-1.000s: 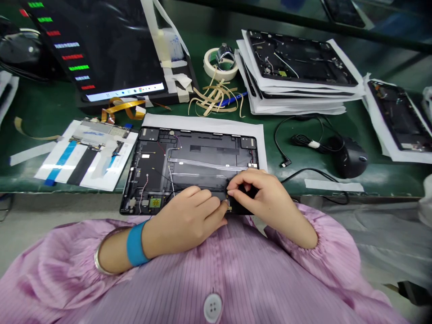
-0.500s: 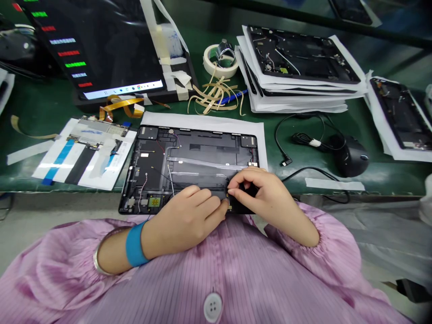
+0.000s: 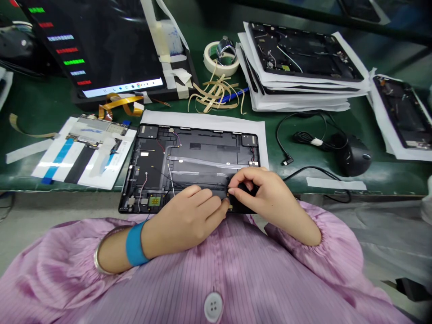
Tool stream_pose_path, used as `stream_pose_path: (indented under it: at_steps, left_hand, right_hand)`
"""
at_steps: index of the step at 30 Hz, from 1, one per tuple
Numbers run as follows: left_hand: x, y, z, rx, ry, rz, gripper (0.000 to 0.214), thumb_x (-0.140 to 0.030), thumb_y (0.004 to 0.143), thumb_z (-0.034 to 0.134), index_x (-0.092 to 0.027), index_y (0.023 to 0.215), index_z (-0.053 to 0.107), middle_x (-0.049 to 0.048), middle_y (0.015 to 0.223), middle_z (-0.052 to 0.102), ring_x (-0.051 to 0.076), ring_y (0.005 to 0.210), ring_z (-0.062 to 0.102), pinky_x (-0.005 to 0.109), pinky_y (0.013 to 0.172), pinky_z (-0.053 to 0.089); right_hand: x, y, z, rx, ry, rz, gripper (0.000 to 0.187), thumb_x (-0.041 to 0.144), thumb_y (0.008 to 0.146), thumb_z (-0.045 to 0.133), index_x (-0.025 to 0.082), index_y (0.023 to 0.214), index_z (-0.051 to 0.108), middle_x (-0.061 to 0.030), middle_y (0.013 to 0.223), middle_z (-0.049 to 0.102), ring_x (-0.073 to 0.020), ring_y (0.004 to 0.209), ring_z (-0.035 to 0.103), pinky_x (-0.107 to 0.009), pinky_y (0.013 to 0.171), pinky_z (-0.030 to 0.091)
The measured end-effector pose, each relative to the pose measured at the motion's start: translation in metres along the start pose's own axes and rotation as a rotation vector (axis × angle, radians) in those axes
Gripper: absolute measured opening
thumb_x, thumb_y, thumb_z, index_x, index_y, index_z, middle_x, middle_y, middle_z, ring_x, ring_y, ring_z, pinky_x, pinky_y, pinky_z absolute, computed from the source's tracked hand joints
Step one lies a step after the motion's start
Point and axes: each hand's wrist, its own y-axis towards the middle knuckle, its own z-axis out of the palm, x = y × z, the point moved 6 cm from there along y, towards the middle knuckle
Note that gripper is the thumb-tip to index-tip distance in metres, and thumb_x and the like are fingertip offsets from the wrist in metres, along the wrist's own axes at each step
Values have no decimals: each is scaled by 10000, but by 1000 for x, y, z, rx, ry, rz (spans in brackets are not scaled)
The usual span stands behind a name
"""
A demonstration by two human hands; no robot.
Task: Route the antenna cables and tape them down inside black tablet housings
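Observation:
A black tablet back housing (image 3: 202, 155) lies open side up at the bench's front edge, with thin cables and small boards inside. My right hand (image 3: 261, 191) bends over its right front part, thumb and forefinger pinched on a thin black cable (image 3: 175, 183) that runs across the housing to the fingertips. My left hand (image 3: 189, 218) rests over the front edge with its fingers curled, the forefinger just below the right fingertips. What the left fingers hold, if anything, is hidden. A white cable (image 3: 171, 180) and a small green-yellow board (image 3: 154, 201) show left of my hands.
Left lies a circuit board (image 3: 89, 130) on a white taped panel (image 3: 81, 166). Behind stand a lit screen (image 3: 111, 49), a tape roll (image 3: 221, 65) and loose tan strips (image 3: 216, 94). Stacked housings (image 3: 303, 54), a coiled cable (image 3: 313, 140) and a black mouse (image 3: 354, 155) are right.
Both hands keep almost the same place and pose on the housing. The view has shifted very slightly.

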Motion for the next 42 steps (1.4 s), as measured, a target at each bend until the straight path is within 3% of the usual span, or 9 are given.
stream_pose_path:
  at_steps: [9, 18, 25, 33, 42]
  left_hand:
    - [1, 0, 0, 9, -2, -9, 228, -187, 877, 555, -95, 1083, 593, 5, 739, 588, 152, 667, 490, 323, 575, 370]
    - [0, 0, -2, 0, -13, 0, 208, -172, 881, 541, -99, 1069, 591, 9, 745, 596, 152, 666, 495, 323, 575, 381]
    - [1, -1, -1, 1, -37, -13, 184, -191, 859, 579, -104, 1018, 608, 7, 744, 586, 158, 662, 482, 327, 561, 367]
    - [0, -1, -1, 7, -6, 17, 212, -157, 900, 495, -117, 1088, 584, 15, 750, 612, 146, 669, 504, 314, 583, 387]
    - [5, 1, 1, 18, -102, -100, 264, -278, 894, 545, -108, 1086, 604, 11, 731, 583, 161, 672, 487, 321, 580, 366]
  right_hand:
    - [1, 1, -2, 22, 16, 5, 86, 137, 766, 640, 195, 712, 606, 52, 649, 600, -92, 567, 455, -256, 643, 355]
    - [-3, 2, -3, 30, 120, 71, 70, 148, 761, 621, 193, 710, 606, 47, 616, 546, -87, 527, 419, -217, 495, 331]
    - [-1, 2, -3, 36, 117, 68, 72, 144, 753, 623, 189, 700, 605, 53, 587, 519, -84, 522, 414, -215, 495, 325]
    - [-2, 1, -4, 52, 101, 85, 58, 173, 762, 611, 190, 708, 602, 44, 598, 517, -92, 536, 423, -218, 501, 327]
    - [-3, 1, -5, 77, 204, 114, 53, 166, 764, 623, 186, 717, 607, 54, 588, 485, -87, 532, 393, -222, 491, 311]
